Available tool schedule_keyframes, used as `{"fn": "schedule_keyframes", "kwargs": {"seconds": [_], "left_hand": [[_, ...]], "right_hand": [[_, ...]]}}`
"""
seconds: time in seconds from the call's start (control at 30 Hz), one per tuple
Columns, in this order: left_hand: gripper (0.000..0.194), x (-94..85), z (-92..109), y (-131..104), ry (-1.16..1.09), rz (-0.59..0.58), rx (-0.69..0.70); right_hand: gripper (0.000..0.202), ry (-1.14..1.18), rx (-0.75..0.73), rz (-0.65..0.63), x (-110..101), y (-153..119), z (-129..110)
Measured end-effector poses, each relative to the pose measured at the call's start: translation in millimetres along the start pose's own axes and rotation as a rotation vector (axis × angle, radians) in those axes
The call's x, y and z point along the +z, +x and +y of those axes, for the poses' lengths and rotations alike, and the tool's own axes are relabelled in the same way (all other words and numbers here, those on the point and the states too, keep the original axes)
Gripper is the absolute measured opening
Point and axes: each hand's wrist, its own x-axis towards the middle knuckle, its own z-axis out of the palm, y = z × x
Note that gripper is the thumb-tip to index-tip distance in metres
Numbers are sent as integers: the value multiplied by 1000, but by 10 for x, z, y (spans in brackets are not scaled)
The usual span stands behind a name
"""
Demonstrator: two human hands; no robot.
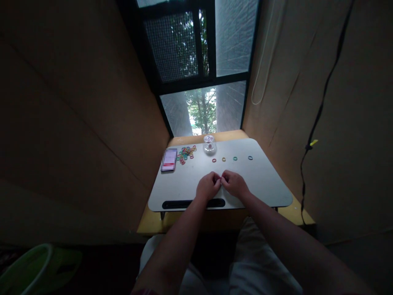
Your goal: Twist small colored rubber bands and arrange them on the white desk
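Observation:
My left hand and my right hand meet over the front middle of the white lap table. Fingers on both are pinched together, their tips touching, and whatever is between them is too small to make out. Just beyond them lies a spaced row of small rings that look like elastic bands: a red one, a yellow one, a green one and a dark bluish one. A loose pile of similar coloured bands lies at the back left.
A phone with a blurred screen lies at the table's left edge. Near the back edge stands a clear round container. A black slot runs along the front edge. Walls close in on both sides, and a dark cord hangs at right.

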Motion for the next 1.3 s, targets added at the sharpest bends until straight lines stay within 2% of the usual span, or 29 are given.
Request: {"fn": "schedule_keyframes", "kwargs": {"seconds": [1.3], "left_hand": [[14,21,-35,7,-16,16,24]], "right_hand": [[13,-8,8,-12,2,2,-1]]}}
